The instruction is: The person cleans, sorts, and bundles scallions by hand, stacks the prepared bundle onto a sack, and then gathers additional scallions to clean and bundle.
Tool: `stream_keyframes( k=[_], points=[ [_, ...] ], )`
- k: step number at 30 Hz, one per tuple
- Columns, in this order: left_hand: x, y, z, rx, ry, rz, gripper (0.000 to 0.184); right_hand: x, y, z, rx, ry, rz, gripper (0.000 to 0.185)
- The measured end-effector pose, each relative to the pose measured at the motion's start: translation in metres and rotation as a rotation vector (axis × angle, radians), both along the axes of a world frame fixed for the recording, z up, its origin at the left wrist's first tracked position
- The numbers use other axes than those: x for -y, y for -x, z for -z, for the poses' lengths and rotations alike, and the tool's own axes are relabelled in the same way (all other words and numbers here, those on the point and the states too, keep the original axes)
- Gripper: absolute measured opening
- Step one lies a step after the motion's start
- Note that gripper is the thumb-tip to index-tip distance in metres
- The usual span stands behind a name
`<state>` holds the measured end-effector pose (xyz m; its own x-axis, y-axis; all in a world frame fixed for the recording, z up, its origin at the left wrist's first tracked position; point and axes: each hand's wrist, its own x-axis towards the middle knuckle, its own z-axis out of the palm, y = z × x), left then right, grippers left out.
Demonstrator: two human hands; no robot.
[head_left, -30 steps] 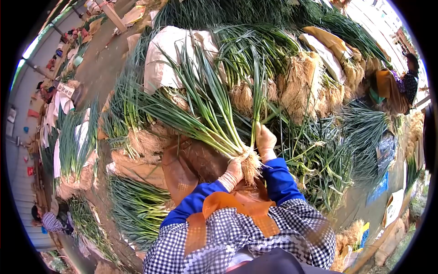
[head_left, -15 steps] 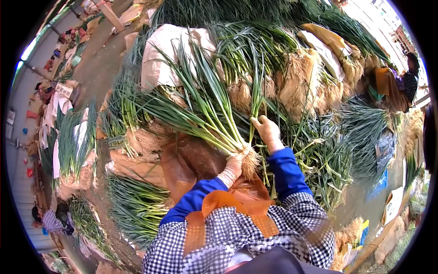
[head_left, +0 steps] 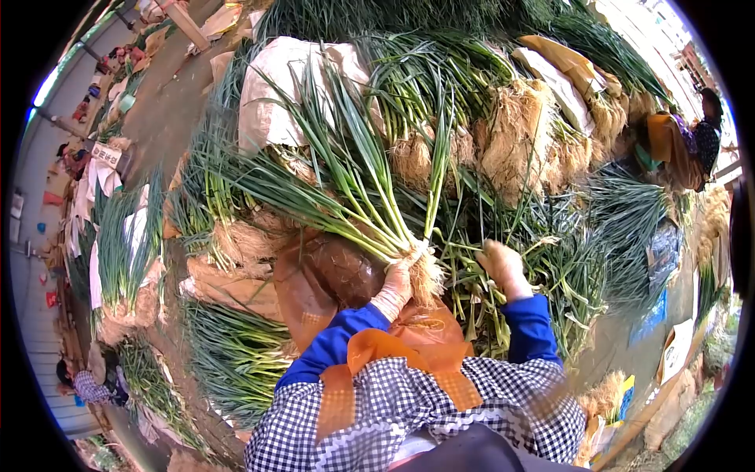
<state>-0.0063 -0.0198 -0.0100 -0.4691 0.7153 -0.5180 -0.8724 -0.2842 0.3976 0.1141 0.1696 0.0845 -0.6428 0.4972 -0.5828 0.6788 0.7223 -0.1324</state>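
My left hand [head_left: 395,286] is wrapped round the root end of a bunch of green garlic [head_left: 381,200]. The long flat leaves fan up and away to the left, and the pale roots [head_left: 426,277] hang out past my fingers. One stalk [head_left: 435,185] stands a little apart on the bunch's right side. To the right of the bunch, my right hand [head_left: 504,266] is closed above a heap of loose green stalks and leaves [head_left: 543,283]. What its fingers hold, if anything, cannot be made out. Below the bunch an orange-brown plastic apron [head_left: 429,318] covers my lap.
Stacked bundles with thick roots [head_left: 515,141] lie ahead, beside a white sack [head_left: 275,94]. More greens [head_left: 236,358] lie at my left. A person [head_left: 704,141] sits at the far right, and another person [head_left: 94,381] is at the lower left.
My right hand has let go of the single stalk and moved right and down, away from the bunch. That stalk now rests with the bunch in my left hand.
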Motion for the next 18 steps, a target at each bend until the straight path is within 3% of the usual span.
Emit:
stream_keyframes(
  k=[1,2,4,6,7,10,11,12,13,15,16,17,18],
  points=[
    [-0.002,0.001,-0.002,0.012,-0.035,0.002,0.028,-0.003,0.012,0.031,-0.559,0.175,0.185,0.039],
    [0.002,-0.001,-0.008,0.028,-0.061,0.006,0.029,-0.006,0.025,0.061,-1.08,0.392,0.192,0.042],
    [0.006,-0.001,-0.036,0.035,-0.14,0.05,0.029,0.008,0.067,0.06,-1.195,0.43,0.191,0.047],
    [0.01,0.002,-0.021,0.167,-0.255,0.093,0.029,0.029,0.093,0.041,-1.026,1.241,0.764,0.05],
    [0.012,0.0,-0.034,0.141,-0.228,0.052,0.031,0.032,0.102,0.05,-1.024,1.111,0.693,0.054],
    [0.012,0.002,-0.029,0.116,-0.219,0.004,0.03,0.068,0.102,0.057,-0.97,1.127,0.85,0.058],
    [0.015,0.006,-0.024,0.202,-0.285,0.02,0.03,0.074,0.093,0.072,-1.029,0.876,0.773,0.052],
    [0.016,0.009,-0.02,0.171,-0.144,-0.017,0.029,0.081,0.085,0.084,-1.053,0.605,0.715,0.047],
    [0.014,0.011,-0.02,0.166,-0.165,-0.058,0.025,0.089,0.068,0.058,-0.937,0.606,0.683,0.045],
    [0.014,0.014,-0.033,0.185,-0.251,-0.059,0.023,0.073,0.017,0.079,-0.647,0.156,-0.134,0.038],
    [0.017,0.018,-0.046,0.209,-0.32,-0.02,0.024,0.068,-0.002,0.068,-0.401,0.128,-0.308,0.03],
    [0.018,0.024,-0.029,0.2,-0.238,-0.04,0.027,0.045,-0.023,0.101,-0.254,0.145,-0.492,0.035],
    [0.018,0.024,-0.038,0.215,-0.404,0.028,0.029,0.034,-0.028,0.1,-0.261,0.157,-0.438,0.038]
  ],
)
